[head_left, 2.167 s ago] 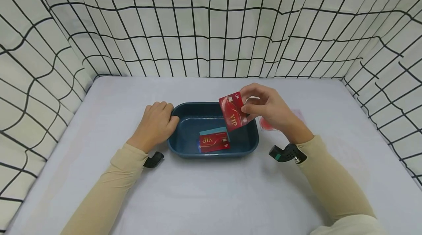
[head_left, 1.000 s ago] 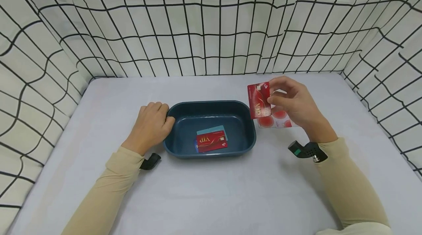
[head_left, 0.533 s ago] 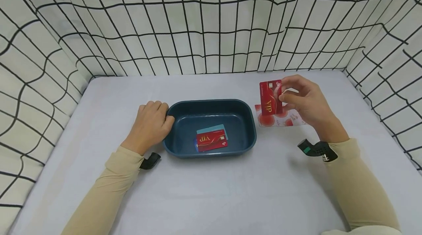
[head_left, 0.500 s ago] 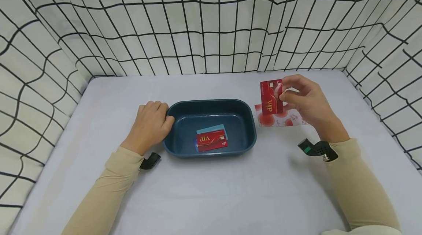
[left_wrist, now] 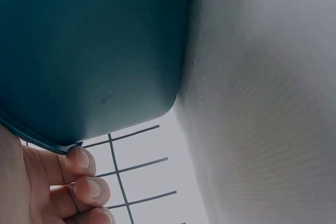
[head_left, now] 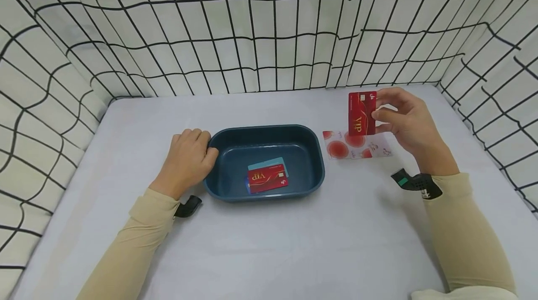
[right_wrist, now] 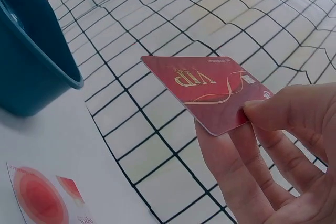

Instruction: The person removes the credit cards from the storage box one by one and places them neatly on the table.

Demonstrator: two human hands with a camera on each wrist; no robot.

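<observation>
My right hand (head_left: 409,122) pinches a red VIP card (head_left: 362,113) between thumb and fingers, raised at the back right of the table. The right wrist view shows the same card (right_wrist: 207,90) with its gold lettering and chip facing up. With my left hand (head_left: 185,162) I grip the left rim of a dark blue rectangular tray (head_left: 265,127); in the left wrist view my curled fingertips (left_wrist: 84,161) hook under its lip. On the tray's floor another red VIP card (head_left: 267,178) overlaps a light blue card (head_left: 275,162), and a darker blue edge peeks out at its left.
A pink-and-white card or slip with red circles (head_left: 338,149) lies on the white table (head_left: 269,244) just right of the tray, partly behind the held card. Black grid netting (head_left: 273,38) over pale walls encloses the table's back and sides.
My right hand has carried the red VIP card from over the tray to the right and up, uncovering the patterned slip. My left hand stays on the tray's rim.
</observation>
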